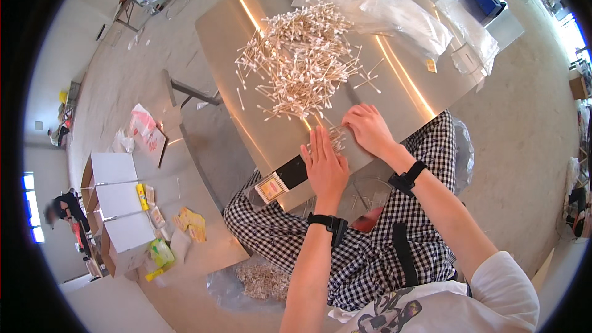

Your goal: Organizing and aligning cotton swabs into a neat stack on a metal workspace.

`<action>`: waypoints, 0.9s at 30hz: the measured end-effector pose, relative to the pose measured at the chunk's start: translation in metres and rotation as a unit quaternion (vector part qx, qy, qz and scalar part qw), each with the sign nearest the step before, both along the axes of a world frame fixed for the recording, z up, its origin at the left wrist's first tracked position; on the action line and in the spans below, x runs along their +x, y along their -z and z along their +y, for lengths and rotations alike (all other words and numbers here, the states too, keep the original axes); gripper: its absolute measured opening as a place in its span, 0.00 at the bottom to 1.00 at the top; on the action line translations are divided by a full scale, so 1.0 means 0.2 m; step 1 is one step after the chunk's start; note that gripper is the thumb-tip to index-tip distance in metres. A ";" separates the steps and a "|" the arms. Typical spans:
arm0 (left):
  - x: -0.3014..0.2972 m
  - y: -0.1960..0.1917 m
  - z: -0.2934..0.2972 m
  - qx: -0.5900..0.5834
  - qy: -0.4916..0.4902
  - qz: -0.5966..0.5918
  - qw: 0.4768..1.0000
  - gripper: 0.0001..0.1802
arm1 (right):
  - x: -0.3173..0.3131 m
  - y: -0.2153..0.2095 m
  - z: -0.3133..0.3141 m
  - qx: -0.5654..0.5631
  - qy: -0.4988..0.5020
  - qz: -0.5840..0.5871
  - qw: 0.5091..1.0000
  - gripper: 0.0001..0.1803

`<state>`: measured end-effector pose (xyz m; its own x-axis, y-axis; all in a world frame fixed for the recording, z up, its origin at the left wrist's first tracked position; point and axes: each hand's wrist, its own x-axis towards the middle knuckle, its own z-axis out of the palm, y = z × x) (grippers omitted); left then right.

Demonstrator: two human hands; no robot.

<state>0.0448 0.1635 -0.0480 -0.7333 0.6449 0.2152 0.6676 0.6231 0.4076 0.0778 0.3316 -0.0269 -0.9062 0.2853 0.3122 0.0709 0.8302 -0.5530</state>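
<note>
A large loose heap of cotton swabs [302, 55] lies on the shiny metal table [234, 68]. At the table's near edge is a small bunch of cotton swabs [337, 139] between my hands. My left hand [324, 166] lies flat with its fingers stretched out along the left side of this bunch. Just to the right, my right hand [368, 128] rests on the table with its fingers curled; whatever its fingertips hold is hidden. Left of my left hand are a black block [292, 172] and a small labelled pack of cotton swabs [271, 187].
Clear plastic bags [394, 12] lie on the far right of the table. A small yellow card [431, 66] is near them. White cardboard boxes [117, 194] and yellow packets [191, 223] occupy a lower surface to the left. A bag of swabs [262, 280] sits below.
</note>
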 end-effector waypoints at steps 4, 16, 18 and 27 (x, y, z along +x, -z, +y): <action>0.00 0.03 -0.01 -0.024 -0.010 -0.011 1.000 0.40 | -0.04 0.01 -0.03 -0.017 -0.022 -0.025 0.999 0.13; 0.04 0.03 -0.03 -0.043 -0.029 0.040 0.998 0.39 | -0.06 0.11 -0.11 0.008 -0.041 0.065 0.997 0.07; 0.03 0.05 -0.03 -0.010 -0.025 0.065 0.997 0.36 | -0.04 0.12 -0.09 -0.020 -0.028 0.063 0.997 0.07; 0.00 0.01 0.00 -0.028 -0.020 0.014 0.999 0.35 | 0.00 0.09 -0.03 0.003 -0.017 0.072 0.997 0.07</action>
